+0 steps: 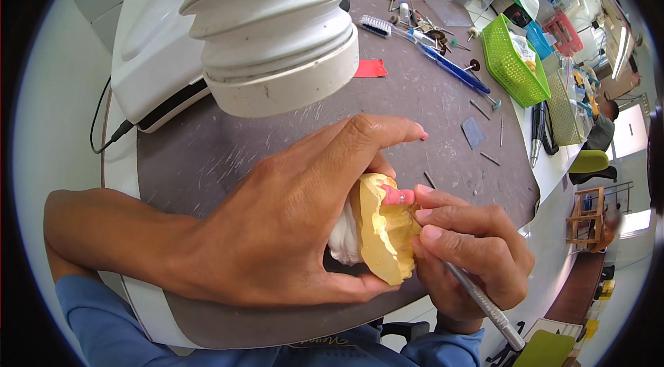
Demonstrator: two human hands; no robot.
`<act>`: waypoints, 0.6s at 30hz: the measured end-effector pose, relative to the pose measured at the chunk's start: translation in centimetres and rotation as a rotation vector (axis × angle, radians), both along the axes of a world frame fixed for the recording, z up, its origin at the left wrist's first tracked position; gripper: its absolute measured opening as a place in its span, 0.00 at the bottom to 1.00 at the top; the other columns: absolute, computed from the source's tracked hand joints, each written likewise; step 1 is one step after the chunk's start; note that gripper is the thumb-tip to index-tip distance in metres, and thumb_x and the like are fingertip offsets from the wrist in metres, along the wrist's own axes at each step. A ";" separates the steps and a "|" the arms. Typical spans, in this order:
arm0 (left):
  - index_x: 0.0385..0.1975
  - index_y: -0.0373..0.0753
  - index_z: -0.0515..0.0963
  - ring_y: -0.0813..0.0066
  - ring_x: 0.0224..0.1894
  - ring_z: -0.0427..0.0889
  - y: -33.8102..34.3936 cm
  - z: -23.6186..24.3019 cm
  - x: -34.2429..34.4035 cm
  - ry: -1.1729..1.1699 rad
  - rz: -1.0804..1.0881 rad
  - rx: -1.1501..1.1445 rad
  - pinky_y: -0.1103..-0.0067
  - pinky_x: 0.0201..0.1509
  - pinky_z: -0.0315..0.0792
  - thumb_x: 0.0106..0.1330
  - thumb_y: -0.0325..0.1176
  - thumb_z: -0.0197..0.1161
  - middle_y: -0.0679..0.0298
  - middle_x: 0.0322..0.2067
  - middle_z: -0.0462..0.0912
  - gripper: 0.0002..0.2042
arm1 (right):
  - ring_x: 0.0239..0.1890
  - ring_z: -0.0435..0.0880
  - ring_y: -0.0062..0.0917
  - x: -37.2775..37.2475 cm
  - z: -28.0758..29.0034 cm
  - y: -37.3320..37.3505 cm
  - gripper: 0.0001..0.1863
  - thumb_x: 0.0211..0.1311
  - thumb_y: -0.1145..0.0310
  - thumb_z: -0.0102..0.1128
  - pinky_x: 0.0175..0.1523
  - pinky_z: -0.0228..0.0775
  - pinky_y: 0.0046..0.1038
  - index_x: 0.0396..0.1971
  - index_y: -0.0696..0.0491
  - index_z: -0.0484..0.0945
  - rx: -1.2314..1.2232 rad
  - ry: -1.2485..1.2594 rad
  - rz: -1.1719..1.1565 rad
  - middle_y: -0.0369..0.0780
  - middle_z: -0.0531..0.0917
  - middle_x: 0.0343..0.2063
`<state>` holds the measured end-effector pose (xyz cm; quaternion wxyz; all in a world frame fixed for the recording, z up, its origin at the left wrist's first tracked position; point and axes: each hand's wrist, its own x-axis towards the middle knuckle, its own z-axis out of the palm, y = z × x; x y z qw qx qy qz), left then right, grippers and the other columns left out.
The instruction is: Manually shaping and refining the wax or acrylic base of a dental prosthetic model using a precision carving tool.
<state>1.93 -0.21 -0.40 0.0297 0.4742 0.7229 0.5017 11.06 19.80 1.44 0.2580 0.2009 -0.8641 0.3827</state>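
Note:
My left hand (pixel 277 208) is wrapped round a yellow dental cast (pixel 387 267) with a white plaster base (pixel 344 239). Its index finger stretches out past the cast, and a small pink bit shows at that fingertip. Pink wax (pixel 395 195) sits on the cast's upper edge, with a small shiny piece on it. Between the fingers of my right hand (pixel 477 249) is a metal carving instrument (pixel 487 308) with a knurled handle. Its thin end reaches into the cast's hollow beside the wax; the very tip is hard to make out.
A white ribbed suction hose (pixel 277 35) hangs over the dark mat (pixel 207 187), beside a white machine (pixel 155 49). A blue toothbrush (pixel 453 70), several burs and a red strip (pixel 371 68) lie beyond. At right are a green basket (pixel 508 66) and a black handpiece (pixel 538 128).

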 end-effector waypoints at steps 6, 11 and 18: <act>0.68 0.31 0.62 0.69 0.45 0.84 -0.1 0.0 0.0 0.011 0.011 -0.005 0.75 0.48 0.80 0.40 0.34 0.87 0.56 0.49 0.77 0.52 | 0.44 0.91 0.45 0.1 0.2 0.1 0.17 0.46 0.83 0.77 0.48 0.87 0.35 0.39 0.59 0.86 0.084 0.005 0.014 0.48 0.87 0.35; 0.68 0.30 0.62 0.68 0.45 0.84 0.2 0.1 0.0 0.012 0.007 -0.006 0.75 0.48 0.80 0.40 0.34 0.87 0.55 0.49 0.77 0.52 | 0.37 0.91 0.42 0.1 0.0 0.1 0.11 0.55 0.78 0.75 0.47 0.88 0.43 0.35 0.57 0.81 0.108 0.030 -0.001 0.50 0.85 0.31; 0.68 0.30 0.62 0.69 0.45 0.84 -0.1 0.0 -0.1 -0.002 0.005 -0.009 0.75 0.48 0.80 0.41 0.33 0.87 0.55 0.48 0.77 0.52 | 0.38 0.91 0.42 0.0 -0.1 -0.1 0.11 0.57 0.76 0.76 0.47 0.88 0.42 0.36 0.56 0.81 0.111 0.036 -0.001 0.50 0.85 0.32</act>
